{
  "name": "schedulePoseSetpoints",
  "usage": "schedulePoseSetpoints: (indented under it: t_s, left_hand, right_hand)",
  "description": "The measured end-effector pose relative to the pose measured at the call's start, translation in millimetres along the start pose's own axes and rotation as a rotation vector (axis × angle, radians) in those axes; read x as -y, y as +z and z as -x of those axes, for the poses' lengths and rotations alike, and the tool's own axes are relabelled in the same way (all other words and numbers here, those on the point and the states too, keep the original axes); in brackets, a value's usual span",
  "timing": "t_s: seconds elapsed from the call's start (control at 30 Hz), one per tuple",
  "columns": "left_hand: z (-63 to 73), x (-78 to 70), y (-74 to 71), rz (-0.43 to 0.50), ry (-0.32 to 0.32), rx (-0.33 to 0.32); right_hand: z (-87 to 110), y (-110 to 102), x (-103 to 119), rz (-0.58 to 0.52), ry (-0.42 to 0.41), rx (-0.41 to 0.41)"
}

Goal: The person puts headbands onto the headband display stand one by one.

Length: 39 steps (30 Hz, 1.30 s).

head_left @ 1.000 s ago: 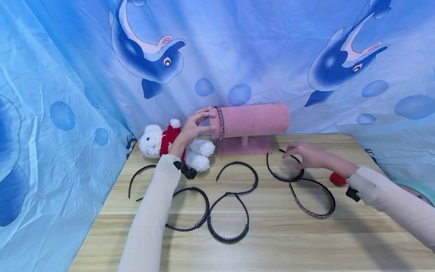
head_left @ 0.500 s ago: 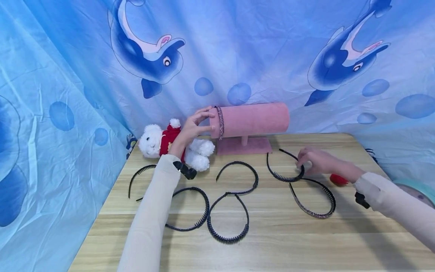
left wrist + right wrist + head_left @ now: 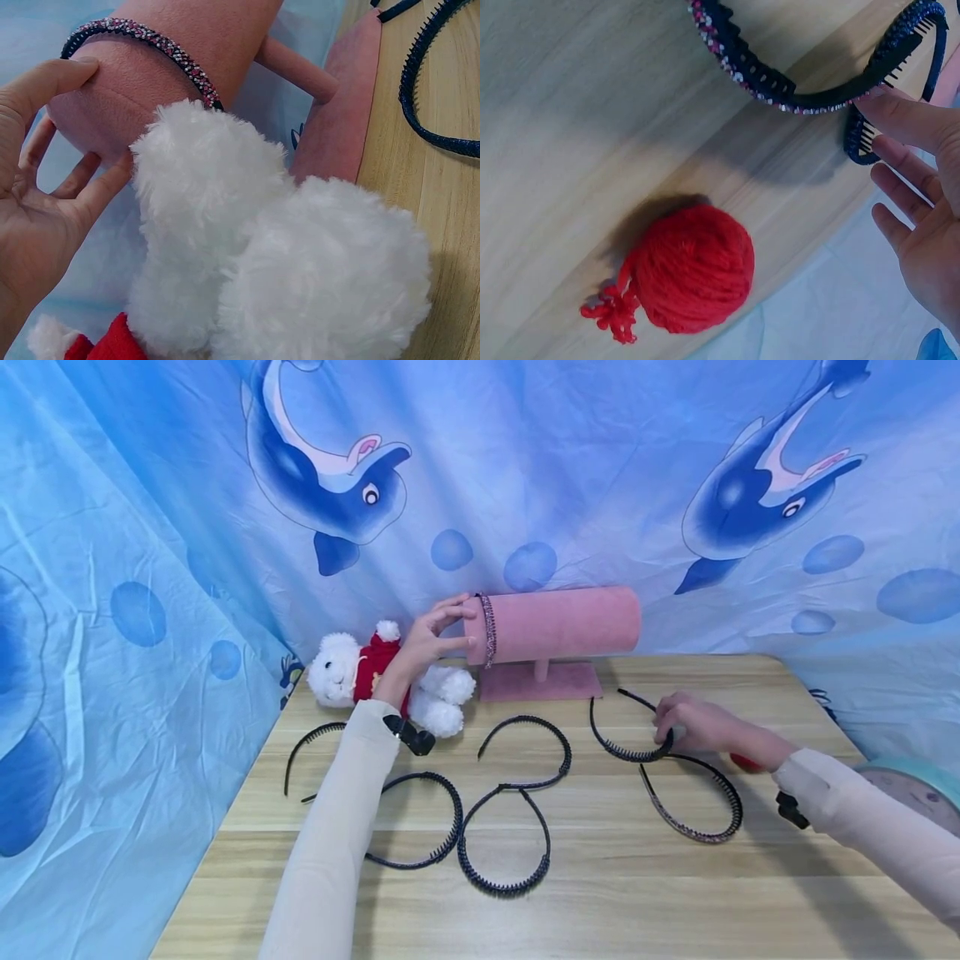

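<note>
My left hand (image 3: 435, 635) grips the left end of a pink padded display stand (image 3: 562, 622), thumb and fingers spread around the rim. A headband studded in pink and silver (image 3: 169, 51) rings that end of the roll, just beyond the fingertips. At the right, my right hand (image 3: 697, 725) pinches the right side of a dark toothed headband (image 3: 626, 753) lying on the table, with thumb and forefinger. Another studded headband (image 3: 735, 71) lies with one end right at those fingertips. In the right wrist view the other fingers stay loosely bent, away from it.
Several more dark headbands lie about the wooden table, including one at front centre (image 3: 504, 889). A white teddy bear (image 3: 335, 670) in a red top lies beneath my left wrist. A red yarn ball (image 3: 694, 270) and a teal-rimmed round object (image 3: 911, 793) sit at the right.
My right hand has moved right and down, from above the dark headband's opening onto its right side. The left hand keeps its grip on the display stand, and the headbands have not visibly moved.
</note>
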<state>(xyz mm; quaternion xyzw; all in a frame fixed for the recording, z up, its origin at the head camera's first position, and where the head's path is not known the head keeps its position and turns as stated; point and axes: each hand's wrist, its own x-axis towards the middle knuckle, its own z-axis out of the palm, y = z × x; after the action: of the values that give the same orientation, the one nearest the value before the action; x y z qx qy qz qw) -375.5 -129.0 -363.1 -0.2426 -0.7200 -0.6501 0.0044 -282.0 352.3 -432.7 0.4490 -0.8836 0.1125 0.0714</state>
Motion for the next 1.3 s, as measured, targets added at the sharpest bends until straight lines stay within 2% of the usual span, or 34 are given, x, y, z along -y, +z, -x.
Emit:
schedulePoseSetpoints:
  t_s: [0.3, 0.53, 0.9, 1.13, 1.3]
  left_hand:
    - [-0.1, -2.0, 0.5, 0.025, -0.031, -0.002]
    - [0.4, -1.7, 1.1, 0.027, -0.017, 0.003]
    - [-0.6, 0.8, -0.2, 0.011, 0.010, -0.006]
    - [-2.2, 2.8, 0.1, 0.020, -0.005, -0.014]
    - [-2.2, 3.9, 0.4, 0.024, -0.009, -0.014]
  right_hand:
    - [-3.6, -2, 4, -0.023, 0.059, 0.038]
    - [-7.3, -13, 9, -0.057, 0.040, 0.039]
    - [-22.0, -46, 21, -0.075, 0.157, 0.192]
    - [-28.1, -60, 23, -0.166, 0.223, 0.242]
    - [-28.6, -67, 22, -0.260, 0.224, 0.226]
